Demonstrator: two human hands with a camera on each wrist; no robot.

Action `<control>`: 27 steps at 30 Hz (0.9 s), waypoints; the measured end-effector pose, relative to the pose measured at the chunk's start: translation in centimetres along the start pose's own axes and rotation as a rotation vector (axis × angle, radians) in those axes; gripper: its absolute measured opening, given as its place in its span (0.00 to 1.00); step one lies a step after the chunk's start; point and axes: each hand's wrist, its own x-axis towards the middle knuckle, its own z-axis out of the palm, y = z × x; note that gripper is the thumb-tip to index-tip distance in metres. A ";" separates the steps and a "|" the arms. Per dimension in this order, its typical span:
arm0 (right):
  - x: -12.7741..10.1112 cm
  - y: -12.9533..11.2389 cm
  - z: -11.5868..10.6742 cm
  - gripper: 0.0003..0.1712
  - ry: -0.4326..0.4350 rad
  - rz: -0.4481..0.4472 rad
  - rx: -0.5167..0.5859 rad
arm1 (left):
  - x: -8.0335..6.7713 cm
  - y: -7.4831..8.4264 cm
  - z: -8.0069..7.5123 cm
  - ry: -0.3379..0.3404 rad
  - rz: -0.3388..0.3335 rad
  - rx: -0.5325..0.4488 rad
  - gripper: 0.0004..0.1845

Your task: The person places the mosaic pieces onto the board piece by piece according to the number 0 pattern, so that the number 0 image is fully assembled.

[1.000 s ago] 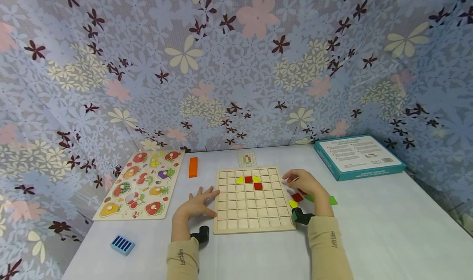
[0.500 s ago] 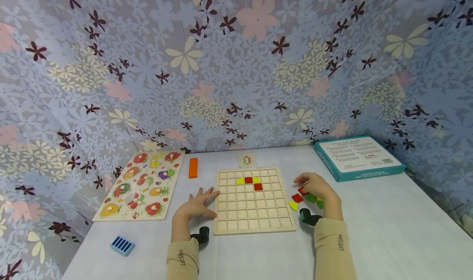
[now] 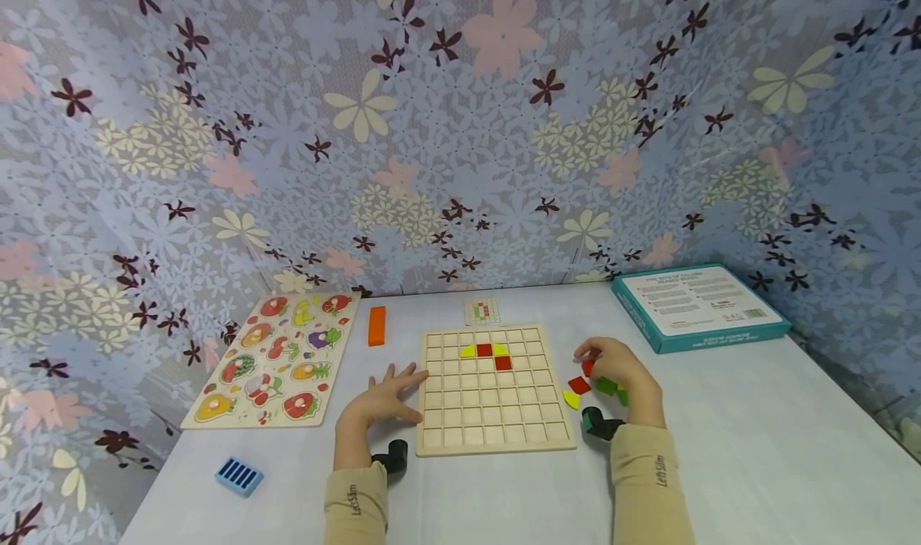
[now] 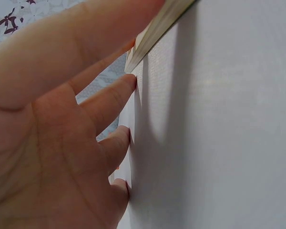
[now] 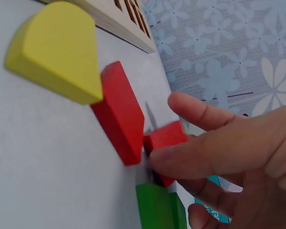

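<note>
Only four pieces sat in the grid board [image 3: 495, 389], near its top centre; most cells stayed unfilled. At centre right the right hand [image 3: 617, 371] pinched a small red block [image 5: 165, 137] among loose pieces on the tabletop [image 3: 755, 449]. The left hand [image 3: 381, 401] lay flat, fingers spread, touching the board's left edge.

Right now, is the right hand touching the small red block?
Touching: the right wrist view shows the right hand pinching the small red block between thumb and finger.

A white table [image 3: 755, 417] stands against walls [image 3: 460, 129] draped in blue-grey floral fabric, evenly lit.
</note>
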 end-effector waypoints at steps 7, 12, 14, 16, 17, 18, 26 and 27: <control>0.4 -0.1 0.2 0.20 0.029 0.005 -0.030 | 0.1 -0.1 0.1 0.004 0.009 0.018 0.42; 0.3 -0.4 0.2 0.21 0.038 0.013 -0.007 | 0.1 -0.1 0.2 0.005 0.011 0.012 0.42; 0.2 -0.5 0.1 0.20 0.042 -0.003 0.003 | 0.1 -0.1 0.1 0.005 0.011 0.010 0.42; 0.2 -0.6 0.1 0.20 0.048 -0.012 0.010 | 0.1 -0.1 0.1 0.005 0.010 0.008 0.42; 0.2 -0.6 0.1 0.19 0.051 -0.016 0.013 | 0.1 -0.1 0.1 0.005 0.010 0.006 0.42; 0.2 -0.7 0.1 0.19 0.054 -0.022 0.014 | 0.1 -0.1 0.1 0.005 0.009 0.005 0.42; 0.3 -1.2 0.4 0.20 0.078 -0.052 0.057 | 0.0 0.0 0.1 0.004 -0.001 -0.001 0.42; 0.3 -1.2 0.4 0.20 0.078 -0.057 0.069 | 0.0 0.0 0.2 0.004 -0.002 0.000 0.42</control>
